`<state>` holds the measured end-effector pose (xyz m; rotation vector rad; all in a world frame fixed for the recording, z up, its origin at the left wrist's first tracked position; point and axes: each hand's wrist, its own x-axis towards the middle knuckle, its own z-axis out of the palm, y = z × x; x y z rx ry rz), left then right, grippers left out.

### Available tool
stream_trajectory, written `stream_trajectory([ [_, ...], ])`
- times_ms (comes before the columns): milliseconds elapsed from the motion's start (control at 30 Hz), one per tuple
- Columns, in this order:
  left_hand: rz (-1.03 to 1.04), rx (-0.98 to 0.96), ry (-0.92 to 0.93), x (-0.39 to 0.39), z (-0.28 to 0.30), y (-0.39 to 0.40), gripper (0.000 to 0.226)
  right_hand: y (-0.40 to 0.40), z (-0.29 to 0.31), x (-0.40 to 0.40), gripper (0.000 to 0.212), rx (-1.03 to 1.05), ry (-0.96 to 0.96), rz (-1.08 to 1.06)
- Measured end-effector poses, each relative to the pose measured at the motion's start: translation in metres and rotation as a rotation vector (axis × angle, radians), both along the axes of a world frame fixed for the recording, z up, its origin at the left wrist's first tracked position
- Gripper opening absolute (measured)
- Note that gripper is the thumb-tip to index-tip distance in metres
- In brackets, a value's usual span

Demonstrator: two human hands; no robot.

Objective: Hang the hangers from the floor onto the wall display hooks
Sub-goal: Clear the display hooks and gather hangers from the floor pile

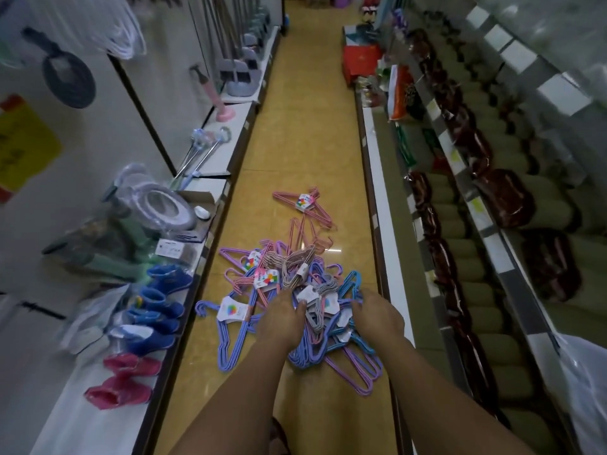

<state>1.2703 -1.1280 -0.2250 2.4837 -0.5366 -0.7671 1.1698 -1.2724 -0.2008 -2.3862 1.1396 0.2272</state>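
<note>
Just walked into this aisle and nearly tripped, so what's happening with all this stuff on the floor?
A person is bent over a pile of bundled hangers on the aisle floor. Both hands are down in the pile: the left hand and right hand curl into the bundles. One pink bundle lies apart, farther up.

Fingertips of both hands buried in hanger pile (295, 300), left shelf goods (108, 244) blurred

Hanger bundles (295, 290) on yellow floor (312, 126)
</note>
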Motion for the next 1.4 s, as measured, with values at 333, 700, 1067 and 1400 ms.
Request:
stream_trajectory([
  [333, -0.079, 0.113, 0.099, 0.058, -0.086, -0.029, 0.059, -0.034, -0.082, 0.052, 0.037, 0.070, 0.130, -0.029],
  [700, -0.091, 0.129, 0.129, 0.080, -0.248, -0.080, 0.051, -0.082, -0.255, 0.106, 0.040, 0.103, 0.202, 0.033],
  [1067, -0.058, 0.032, 0.124, 0.109, -0.452, -0.100, 0.040, -0.075, -0.458, 0.152, 0.039, 0.144, 0.281, 0.060],
  [1400, -0.016, -0.013, 0.212, 0.106, -0.521, -0.121, 0.055, -0.060, -0.525, 0.158, 0.038, 0.143, 0.174, -0.074],
])
